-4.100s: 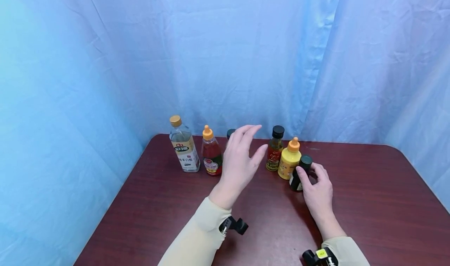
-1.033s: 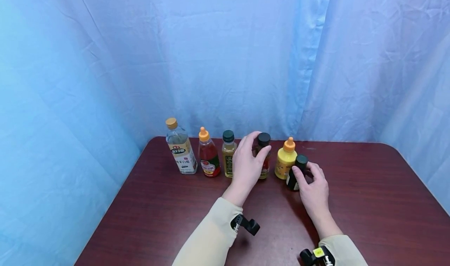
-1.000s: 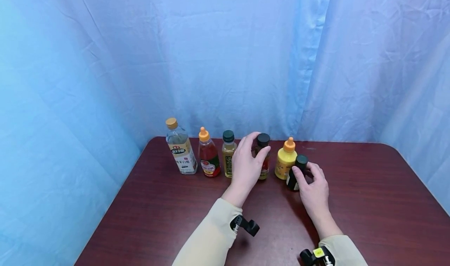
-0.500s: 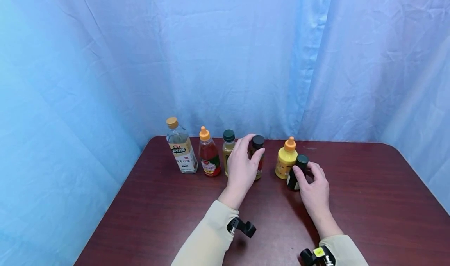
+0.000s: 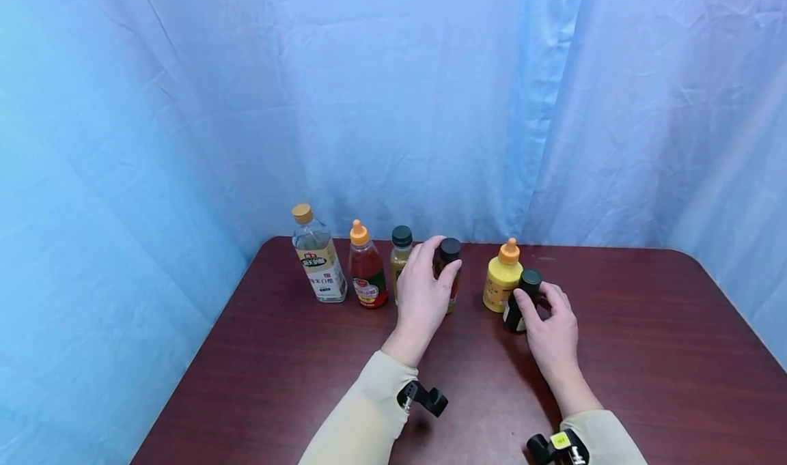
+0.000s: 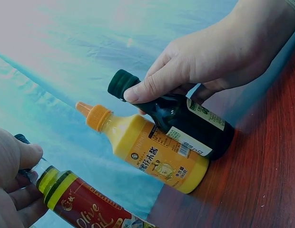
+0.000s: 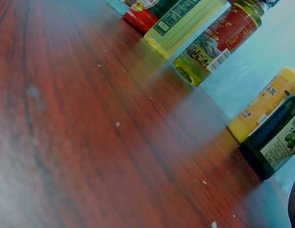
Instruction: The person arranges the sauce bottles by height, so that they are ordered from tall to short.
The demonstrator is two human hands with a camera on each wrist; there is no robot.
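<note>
My left hand (image 5: 423, 294) holds a black-capped olive oil bottle (image 6: 88, 202) with a red label by its neck. In the right wrist view this bottle stands upright on the table, beside a pale yellow-green bottle (image 7: 185, 21) with a dark green cap. My right hand (image 5: 555, 335) pinches a small dark green olive oil bottle (image 6: 188, 123) near its cap, thumb in front. That bottle stands at the front right of a yellow mustard squeeze bottle (image 6: 159, 154) with an orange tip. Only an edge of my right hand shows in the right wrist view.
At the left of the row stand a white vinegar bottle (image 5: 322, 267) with a tan cap and a red ketchup squeeze bottle (image 5: 367, 277). The dark red table (image 5: 295, 376) ends at a back edge close behind the bottles. Pale blue curtains (image 5: 393, 110) hang beyond it.
My left hand, earlier with nothing in it, has taken hold of the red-labelled olive oil bottle. The bottle has moved left, away from the mustard bottle. My right hand keeps its hold, nearly still.
</note>
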